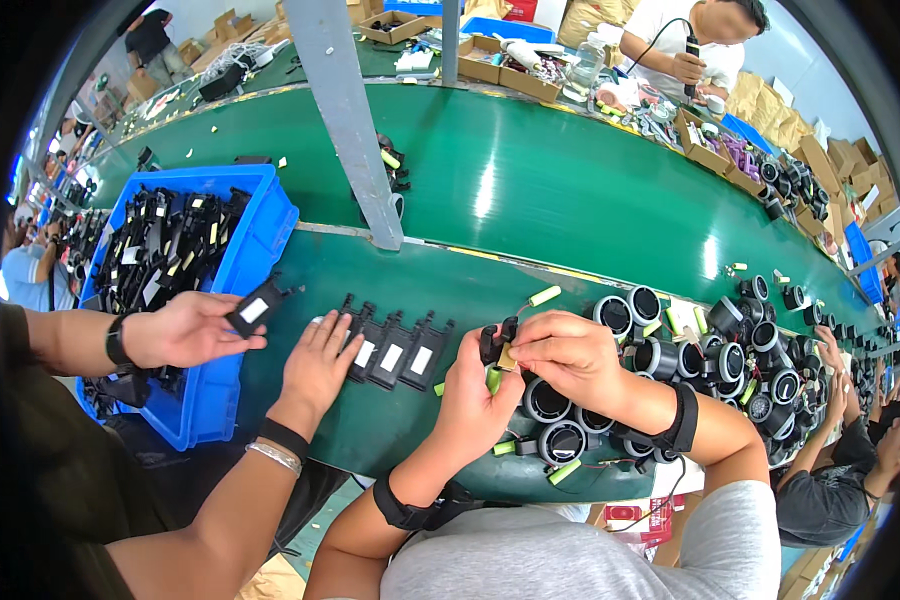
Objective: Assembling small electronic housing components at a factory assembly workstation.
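Note:
In front of my chest, my left hand (478,392) is closed round a small black plastic part (489,345). My right hand (568,350) pinches at a small tan square piece (508,357) against that part; the fingers hide most of both. A light-green cylindrical cell (544,296) lies just beyond my hands, with a wire by it. Left of my hands, several flat black plastic housings (390,358) with white labels stand in a row. A person beside me rests one hand (317,362) on the row's left end and holds a similar black housing (255,308) in the other.
At left is a blue bin (270,205) heaped with black parts. Many round black-and-grey units (562,440) with green cells crowd the bench to my right. A grey post (345,120) rises at the green conveyor belt (550,170). Another person (685,60) works across the belt.

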`<state>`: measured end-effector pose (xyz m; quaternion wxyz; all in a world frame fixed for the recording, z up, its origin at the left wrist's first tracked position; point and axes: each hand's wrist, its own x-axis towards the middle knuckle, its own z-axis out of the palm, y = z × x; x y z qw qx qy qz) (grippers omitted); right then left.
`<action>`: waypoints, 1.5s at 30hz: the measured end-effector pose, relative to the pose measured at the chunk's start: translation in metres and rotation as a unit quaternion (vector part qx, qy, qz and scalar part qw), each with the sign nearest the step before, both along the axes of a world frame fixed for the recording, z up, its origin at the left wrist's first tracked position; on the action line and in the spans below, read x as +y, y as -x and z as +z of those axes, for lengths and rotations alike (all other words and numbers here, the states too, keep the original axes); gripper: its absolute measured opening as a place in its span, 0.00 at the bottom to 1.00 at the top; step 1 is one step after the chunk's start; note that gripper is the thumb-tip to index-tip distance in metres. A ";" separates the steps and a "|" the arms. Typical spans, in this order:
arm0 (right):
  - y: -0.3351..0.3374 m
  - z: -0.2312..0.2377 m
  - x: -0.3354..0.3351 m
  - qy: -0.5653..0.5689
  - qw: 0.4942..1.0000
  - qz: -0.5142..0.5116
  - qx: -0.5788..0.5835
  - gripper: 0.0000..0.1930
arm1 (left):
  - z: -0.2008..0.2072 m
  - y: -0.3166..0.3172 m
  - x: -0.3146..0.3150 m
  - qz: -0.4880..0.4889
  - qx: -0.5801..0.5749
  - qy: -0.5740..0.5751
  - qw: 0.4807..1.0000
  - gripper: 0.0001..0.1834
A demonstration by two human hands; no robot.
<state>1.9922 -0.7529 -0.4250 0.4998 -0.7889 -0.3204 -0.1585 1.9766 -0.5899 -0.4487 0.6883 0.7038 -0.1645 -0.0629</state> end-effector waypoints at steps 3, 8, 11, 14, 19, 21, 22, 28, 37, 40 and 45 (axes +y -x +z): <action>0.004 0.001 0.000 0.007 1.000 -0.022 0.019 0.11 | 0.002 0.002 -0.004 0.026 -0.107 -0.016 0.994 0.21; 0.010 0.005 0.003 0.013 0.998 -0.052 0.016 0.11 | -0.002 0.004 -0.005 0.035 -0.095 -0.029 0.994 0.19; 0.011 0.005 0.007 0.010 0.997 -0.070 0.013 0.11 | -0.005 0.005 -0.005 0.045 -0.081 -0.031 0.995 0.17; 0.012 0.006 0.010 -0.010 0.997 -0.077 0.012 0.11 | -0.001 0.004 -0.007 0.048 -0.065 -0.007 0.997 0.16; 0.015 0.011 0.016 -0.028 0.995 -0.086 0.031 0.08 | -0.004 0.004 -0.009 0.056 -0.043 0.061 0.996 0.16; 0.016 0.010 0.017 0.000 0.992 -0.119 0.035 0.10 | -0.001 0.003 -0.009 0.062 -0.044 0.083 0.994 0.15; 0.015 0.009 0.017 0.000 0.992 -0.120 0.034 0.10 | -0.001 0.002 -0.010 0.061 -0.045 0.083 0.994 0.15; -0.014 0.009 0.015 0.034 0.990 -0.133 0.008 0.05 | 0.003 -0.022 -0.018 0.107 -0.113 -0.024 0.988 0.13; -0.154 -0.004 -0.054 0.114 0.964 -0.185 0.152 0.06 | -0.006 -0.043 0.012 -0.006 -0.204 -0.270 0.941 0.22; -0.161 -0.012 -0.072 0.259 0.919 -0.297 0.019 0.11 | -0.016 -0.017 0.036 -0.024 -0.228 -0.316 0.921 0.19; -0.096 -0.016 -0.046 0.478 0.861 -0.044 0.167 0.09 | -0.028 0.000 0.052 0.003 -0.211 -0.393 0.895 0.13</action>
